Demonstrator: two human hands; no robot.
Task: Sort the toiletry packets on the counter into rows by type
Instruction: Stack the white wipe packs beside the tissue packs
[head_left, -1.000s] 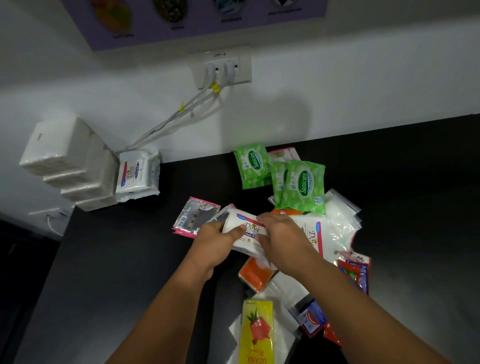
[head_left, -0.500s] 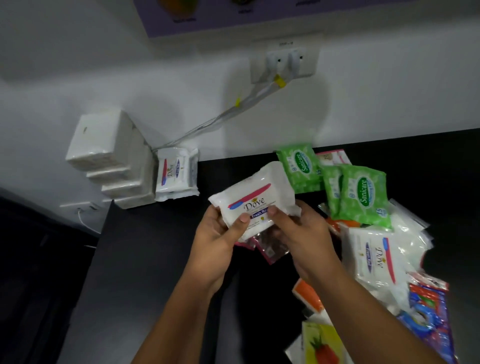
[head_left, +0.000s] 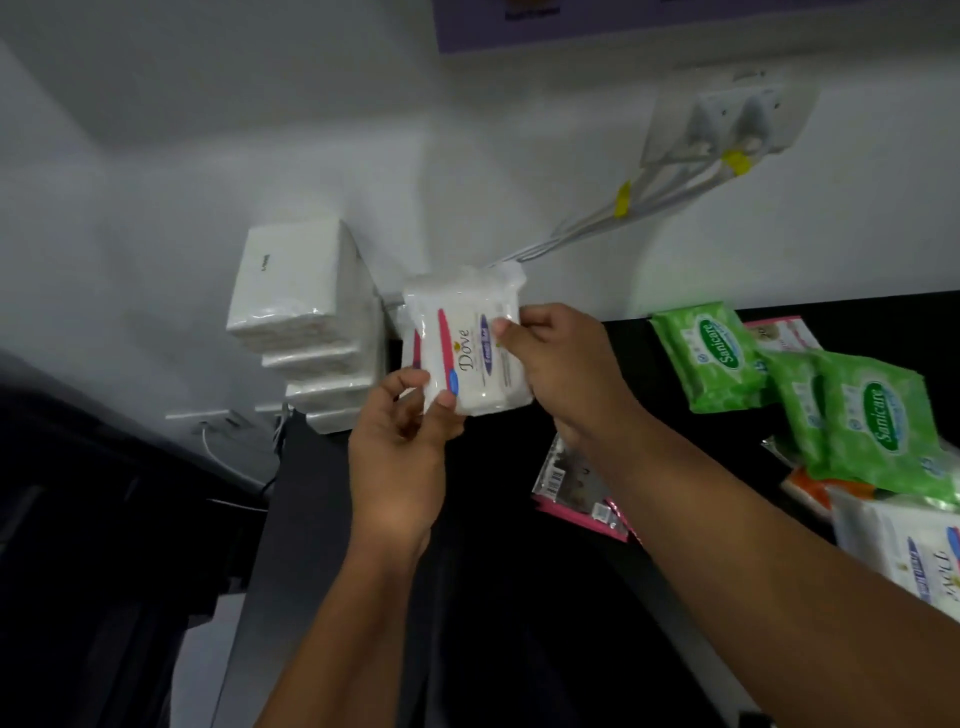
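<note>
A white Dove packet (head_left: 470, 356) is held upright in the air at the back left of the black counter (head_left: 498, 597). My left hand (head_left: 400, 457) pinches its lower left corner and my right hand (head_left: 561, 364) grips its right edge. Just behind it a second Dove packet (head_left: 410, 345) leans by the wall, mostly hidden. Green Sanicare packets (head_left: 711, 353) (head_left: 878, 421) lie at the right. A third Dove packet (head_left: 914, 551) lies at the right edge, and a clear pink-edged sachet (head_left: 571, 483) under my right forearm.
A stack of white tissue packs (head_left: 296, 291) stands at the counter's back left corner against the wall. Cables (head_left: 597, 223) run down from a wall socket (head_left: 727, 119). An orange packet (head_left: 810, 488) peeks from under the green ones. The counter's left edge drops off to a dark floor.
Both hands lifted the Dove packet out of the pile and carried it left and back, up to the Dove packet by the wall. The view swung left.
</note>
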